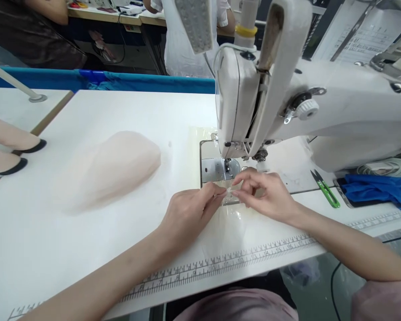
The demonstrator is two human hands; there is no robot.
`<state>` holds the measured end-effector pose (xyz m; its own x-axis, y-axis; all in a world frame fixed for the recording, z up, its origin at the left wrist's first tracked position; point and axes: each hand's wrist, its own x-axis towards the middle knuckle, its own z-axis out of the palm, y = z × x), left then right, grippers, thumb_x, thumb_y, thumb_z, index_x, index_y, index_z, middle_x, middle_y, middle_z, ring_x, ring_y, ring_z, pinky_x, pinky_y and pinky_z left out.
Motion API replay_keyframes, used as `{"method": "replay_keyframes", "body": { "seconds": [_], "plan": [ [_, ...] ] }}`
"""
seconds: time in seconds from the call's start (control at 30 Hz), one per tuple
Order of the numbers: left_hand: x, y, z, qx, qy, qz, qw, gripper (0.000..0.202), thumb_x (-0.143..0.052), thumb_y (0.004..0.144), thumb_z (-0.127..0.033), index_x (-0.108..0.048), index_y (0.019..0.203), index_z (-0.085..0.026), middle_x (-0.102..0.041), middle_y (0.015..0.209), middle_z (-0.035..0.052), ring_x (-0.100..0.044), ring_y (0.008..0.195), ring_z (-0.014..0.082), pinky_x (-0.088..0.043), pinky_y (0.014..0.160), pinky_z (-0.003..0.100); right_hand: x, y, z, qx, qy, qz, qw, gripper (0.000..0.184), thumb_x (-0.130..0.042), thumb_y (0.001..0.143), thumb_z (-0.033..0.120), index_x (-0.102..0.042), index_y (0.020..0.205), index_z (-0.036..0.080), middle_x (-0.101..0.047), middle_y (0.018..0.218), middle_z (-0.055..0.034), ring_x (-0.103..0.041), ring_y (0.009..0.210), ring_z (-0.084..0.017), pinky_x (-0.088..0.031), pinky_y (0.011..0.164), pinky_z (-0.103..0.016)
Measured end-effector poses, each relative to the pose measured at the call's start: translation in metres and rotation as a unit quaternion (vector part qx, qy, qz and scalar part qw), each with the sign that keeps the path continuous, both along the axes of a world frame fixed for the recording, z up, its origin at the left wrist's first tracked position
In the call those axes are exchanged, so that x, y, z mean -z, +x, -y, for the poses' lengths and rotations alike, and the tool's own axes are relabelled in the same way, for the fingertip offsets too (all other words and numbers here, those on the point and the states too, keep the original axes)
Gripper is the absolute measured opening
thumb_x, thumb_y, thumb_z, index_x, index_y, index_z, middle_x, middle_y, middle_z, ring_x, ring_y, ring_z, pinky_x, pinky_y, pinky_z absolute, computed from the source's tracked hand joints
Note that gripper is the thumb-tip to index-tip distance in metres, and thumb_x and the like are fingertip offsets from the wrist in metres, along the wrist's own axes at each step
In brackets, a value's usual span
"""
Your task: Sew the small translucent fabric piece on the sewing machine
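My left hand (192, 214) is closed in a pinch, thumb and forefinger on the edge of a small piece of thin, sheer whitish fabric (229, 192). My right hand (267, 194) meets the same piece from the right, its thumb tip at the fabric and its fingers curled, the forefinger slightly raised. Both hands are just in front of the metal needle plate (215, 169) of a white sewing machine (235, 102), below its presser foot (227, 165). The fabric's exact outline is hard to make out.
A sheer pale pink fabric piece (127, 167) lies on the white table at left. Green thread snips (325, 189) and a blue cloth (376, 189) lie at right. A printed ruler (220, 263) follows the front edge. Other people sit beyond the blue cloth trough (153, 84).
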<state>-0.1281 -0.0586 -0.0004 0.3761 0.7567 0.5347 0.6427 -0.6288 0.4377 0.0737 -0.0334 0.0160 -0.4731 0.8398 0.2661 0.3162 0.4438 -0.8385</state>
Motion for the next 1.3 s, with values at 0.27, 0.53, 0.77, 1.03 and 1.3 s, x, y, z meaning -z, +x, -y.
{"method": "replay_keyframes", "body": {
  "seconds": [0.27,0.53,0.77,1.03,1.3],
  "plan": [
    [-0.0005,-0.0001,0.0018,0.006,0.014,-0.004,1.000,0.012,-0.046,0.097,-0.024,-0.053,0.088,-0.020,-0.047,0.048,-0.0104,-0.042,0.039,0.0049,-0.030,0.041,0.015,0.0108,0.0003,0.0048,-0.023,0.079,-0.032,0.996,0.010,-0.061,0.087,0.018,-0.059,0.097,0.019,-0.049,0.057,0.0086,-0.047,0.048,-0.005,-0.043,0.050,-0.017],
    [-0.0014,-0.0002,0.0048,0.003,-0.022,-0.003,1.000,0.008,-0.048,0.096,-0.023,-0.052,0.089,-0.021,-0.056,0.054,-0.0089,-0.046,0.040,0.0052,-0.031,0.041,0.016,0.0076,-0.0006,0.0054,-0.019,0.048,-0.024,0.998,0.008,-0.061,0.088,0.021,-0.058,0.095,0.019,-0.049,0.056,0.0082,-0.048,0.048,-0.006,-0.043,0.051,-0.018],
    [-0.0019,0.0010,0.0039,0.009,-0.017,-0.003,1.000,0.007,-0.047,0.096,-0.022,-0.051,0.091,-0.020,-0.056,0.055,-0.0085,-0.048,0.042,0.0058,-0.030,0.042,0.016,0.0077,-0.0006,0.0072,-0.021,0.054,-0.025,0.998,0.010,-0.060,0.087,0.019,-0.058,0.097,0.019,-0.047,0.056,0.0085,-0.045,0.048,-0.006,-0.042,0.050,-0.019],
    [-0.0008,0.0007,0.0054,0.009,-0.003,-0.005,1.000,0.008,-0.047,0.097,-0.023,-0.052,0.091,-0.020,-0.056,0.055,-0.0086,-0.050,0.043,0.0061,-0.031,0.042,0.016,0.0062,-0.0008,0.0062,-0.025,0.052,-0.013,0.998,0.010,-0.058,0.088,0.021,-0.056,0.098,0.020,-0.047,0.056,0.0085,-0.045,0.048,-0.007,-0.041,0.048,-0.019],
    [-0.0027,0.0015,0.0053,0.007,-0.012,-0.006,1.000,0.007,-0.047,0.096,-0.022,-0.052,0.091,-0.020,-0.056,0.054,-0.0086,-0.049,0.042,0.0062,-0.030,0.041,0.016,0.0070,-0.0003,0.0063,-0.026,0.041,-0.023,0.999,0.009,-0.059,0.088,0.021,-0.058,0.096,0.020,-0.047,0.056,0.0084,-0.045,0.048,-0.006,-0.041,0.050,-0.019]
  ]
}}
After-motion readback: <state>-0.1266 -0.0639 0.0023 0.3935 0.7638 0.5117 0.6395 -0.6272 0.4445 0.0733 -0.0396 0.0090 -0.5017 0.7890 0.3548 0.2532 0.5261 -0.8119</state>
